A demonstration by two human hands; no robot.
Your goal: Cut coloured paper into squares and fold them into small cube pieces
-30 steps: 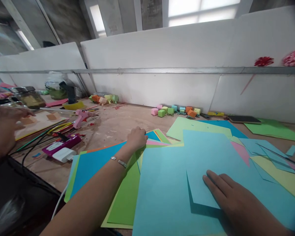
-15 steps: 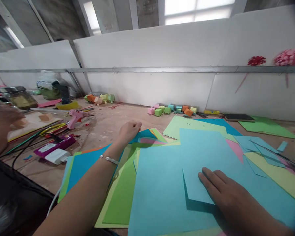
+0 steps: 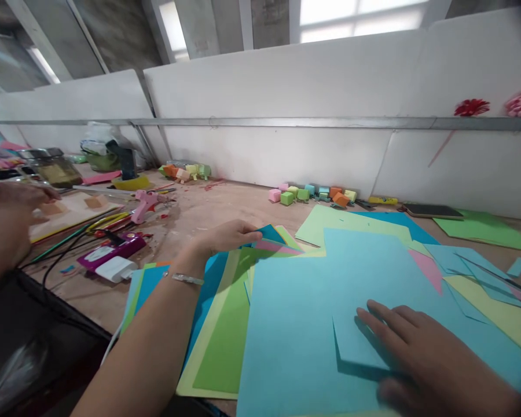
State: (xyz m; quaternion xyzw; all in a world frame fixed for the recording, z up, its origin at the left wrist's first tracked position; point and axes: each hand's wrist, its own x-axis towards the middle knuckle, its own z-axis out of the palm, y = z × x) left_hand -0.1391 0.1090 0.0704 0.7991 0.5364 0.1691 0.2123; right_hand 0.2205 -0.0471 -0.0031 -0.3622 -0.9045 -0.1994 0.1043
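Observation:
My left hand [image 3: 237,234] pinches the far corner of a stack of coloured paper, where a dark blue sheet [image 3: 271,233] and a pink one [image 3: 275,248] show. Below my left forearm lie green sheets [image 3: 226,324] and blue sheets. My right hand [image 3: 410,333], fingers spread, hovers just over or lightly touches a smaller light blue sheet [image 3: 356,272], which lies on a large light blue sheet [image 3: 282,336] with its near left corner lifted.
Small paper cubes [image 3: 287,198] stand by the white wall. A pink glue gun [image 3: 145,205] and purple device [image 3: 113,253] are at left, near another person's hand [image 3: 13,208]. Scissors [image 3: 495,272] lie at right, a dark phone-like slab [image 3: 433,211] behind.
My left hand has come slightly nearer and right along the stack's corner. My right hand's fingers have spread and its thumb now shows. The view has shifted a little left.

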